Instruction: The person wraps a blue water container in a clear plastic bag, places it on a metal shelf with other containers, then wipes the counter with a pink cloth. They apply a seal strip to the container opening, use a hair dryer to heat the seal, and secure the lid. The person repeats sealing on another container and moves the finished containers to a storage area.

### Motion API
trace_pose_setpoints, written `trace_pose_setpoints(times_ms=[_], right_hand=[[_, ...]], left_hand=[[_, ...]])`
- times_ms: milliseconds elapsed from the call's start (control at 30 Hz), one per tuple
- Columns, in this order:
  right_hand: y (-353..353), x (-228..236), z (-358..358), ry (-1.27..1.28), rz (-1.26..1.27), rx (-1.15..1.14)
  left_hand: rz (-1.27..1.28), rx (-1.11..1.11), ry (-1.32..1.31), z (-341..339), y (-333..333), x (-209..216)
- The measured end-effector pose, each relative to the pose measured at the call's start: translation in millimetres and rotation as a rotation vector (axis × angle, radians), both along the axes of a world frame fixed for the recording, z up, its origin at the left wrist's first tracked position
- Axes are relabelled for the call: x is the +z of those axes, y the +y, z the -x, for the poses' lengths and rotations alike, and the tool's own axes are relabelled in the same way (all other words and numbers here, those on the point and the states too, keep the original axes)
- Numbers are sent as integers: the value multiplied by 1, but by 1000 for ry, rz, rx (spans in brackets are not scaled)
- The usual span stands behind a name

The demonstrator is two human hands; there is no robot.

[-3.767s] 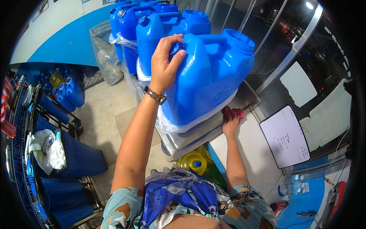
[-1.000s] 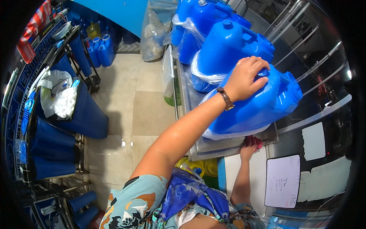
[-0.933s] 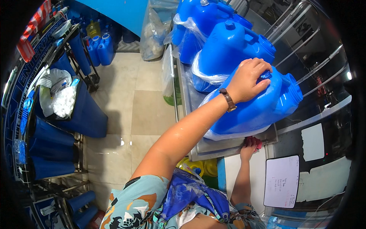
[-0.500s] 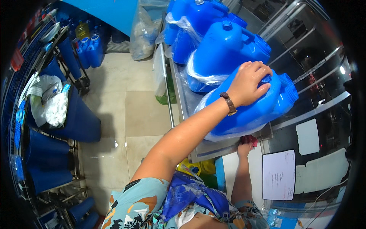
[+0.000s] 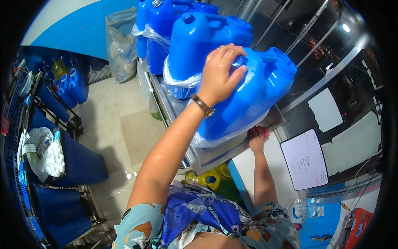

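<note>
In the head view, a blue plastic jerrycan (image 5: 244, 97) with clear plastic wrap round its base stands at the near end of a metal tray table (image 5: 199, 162). My left hand (image 5: 219, 76), with a watch on its wrist, reaches over the jerrycan, its fingers curled round the small blue cap (image 5: 239, 61) on top. The jerrycan's wide neck points to the right. Low on the right, my right hand (image 5: 256, 139) is closed on a reddish-pink cloth (image 5: 265, 131), at the tray's edge beside the jerrycan's base. Its fingertips are partly hidden by the cloth.
More wrapped blue jerrycans (image 5: 188, 45) stand behind on the tray. Yellow containers (image 5: 201, 179) sit beneath its near end. A rack with blue bins (image 5: 83, 164) lines the left. At right are a glass front and a whiteboard (image 5: 304, 159). A plastic bag (image 5: 122, 54) stands at the back.
The view has turned, shifting the jerrycans and tray leftward in the picture. My left hand stays on the cap and my right hand still holds the cloth at the tray's edge.
</note>
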State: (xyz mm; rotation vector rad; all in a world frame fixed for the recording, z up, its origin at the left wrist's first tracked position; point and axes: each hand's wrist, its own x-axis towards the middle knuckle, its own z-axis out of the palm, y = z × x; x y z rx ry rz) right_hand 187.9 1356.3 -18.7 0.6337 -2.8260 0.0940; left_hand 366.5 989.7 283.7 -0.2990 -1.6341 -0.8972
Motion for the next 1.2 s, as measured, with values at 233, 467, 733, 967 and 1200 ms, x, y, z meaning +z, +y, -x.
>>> trace_pose_setpoints(times_ms=[233, 467, 733, 967, 1200], right_hand=[[24, -23, 47, -25, 40, -34], [34, 0, 86, -62, -141, -60], [-31, 143, 84, 421, 350, 147], [-65, 176, 142, 428, -41, 132], [-66, 135, 207, 236, -158, 212]], left_hand=[[-54, -68, -29, 0, 2, 2], [-62, -72, -72, -3, 3, 4], [-114, -98, -47, 0, 6, 3], [-151, -113, -61, 0, 8, 2], [-148, -86, -89, 0, 6, 2]])
